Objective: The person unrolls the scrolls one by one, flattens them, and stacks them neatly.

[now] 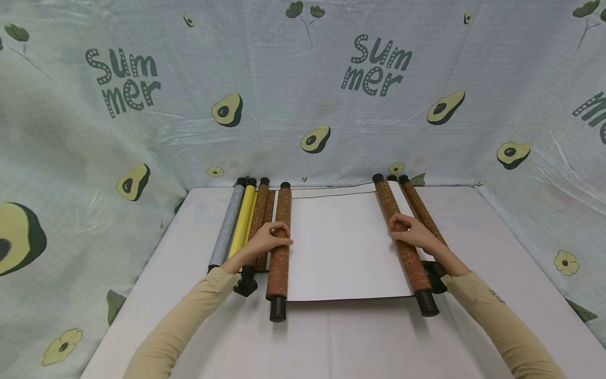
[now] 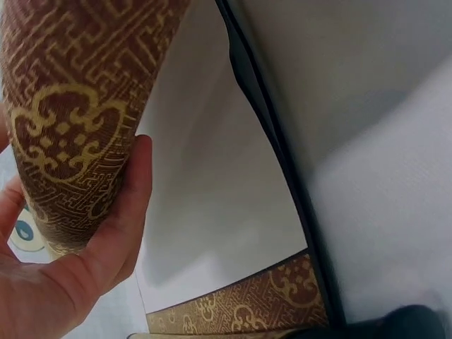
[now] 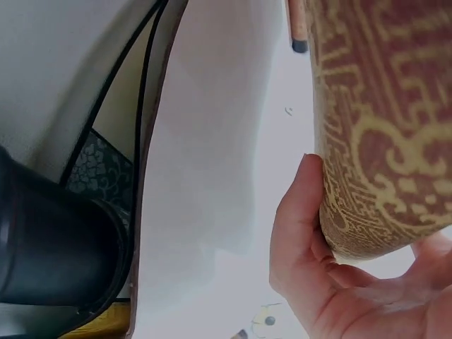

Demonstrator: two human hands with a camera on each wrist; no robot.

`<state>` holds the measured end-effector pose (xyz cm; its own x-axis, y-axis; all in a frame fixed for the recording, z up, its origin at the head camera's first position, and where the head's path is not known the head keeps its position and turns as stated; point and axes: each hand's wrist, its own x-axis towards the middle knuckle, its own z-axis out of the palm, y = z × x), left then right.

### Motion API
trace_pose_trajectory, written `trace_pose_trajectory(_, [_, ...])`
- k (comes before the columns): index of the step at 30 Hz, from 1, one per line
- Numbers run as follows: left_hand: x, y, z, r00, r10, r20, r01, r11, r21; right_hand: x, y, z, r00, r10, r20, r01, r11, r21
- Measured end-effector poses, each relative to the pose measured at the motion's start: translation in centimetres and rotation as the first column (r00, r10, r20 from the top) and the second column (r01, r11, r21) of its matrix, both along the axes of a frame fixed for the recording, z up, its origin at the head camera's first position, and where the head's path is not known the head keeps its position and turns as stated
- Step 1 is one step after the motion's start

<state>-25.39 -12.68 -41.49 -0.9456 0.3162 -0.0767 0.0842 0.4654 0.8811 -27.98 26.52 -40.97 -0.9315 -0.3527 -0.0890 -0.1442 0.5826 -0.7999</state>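
A scroll lies partly unrolled, with a blank white sheet (image 1: 345, 242) stretched between two brown rolls patterned in gold. My left hand (image 1: 269, 239) grips the left roll (image 1: 278, 273), its thumb and fingers on opposite sides, as the left wrist view shows of that hand (image 2: 92, 275). Around the right roll (image 1: 415, 268) curl the fingers of my right hand (image 1: 413, 232); in the right wrist view this hand (image 3: 332, 289) cups the patterned roll (image 3: 388, 134). Both rolls have black end knobs, and they lean slightly towards each other at the far end.
Left of the scroll lie a grey roll (image 1: 228, 226), a yellow roll (image 1: 243, 216) and another brown roll (image 1: 259, 210). Beyond my right hand rests one more brown roll (image 1: 421, 205). Everything sits on a white table (image 1: 326, 342), backed by an avocado-printed cloth (image 1: 265, 63).
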Motion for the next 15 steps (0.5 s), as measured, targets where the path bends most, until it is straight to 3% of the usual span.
trace_pose_trajectory(10, [0.02, -0.37, -0.03, 1.0, 0.001, -0.008, -0.001, 1.0, -0.016, 0.14, 0.26, -0.06, 0.999, 0.034, -0.019, -0.033, 0.999, 0.021])
trace_pose_trajectory(15, [-0.04, -0.5, -0.08, 0.999, -0.016, -0.05, 0.017, 1.0, 0.015, 0.13, 0.4, 0.0, 0.998, 0.044, -0.055, -0.043, 0.999, 0.018])
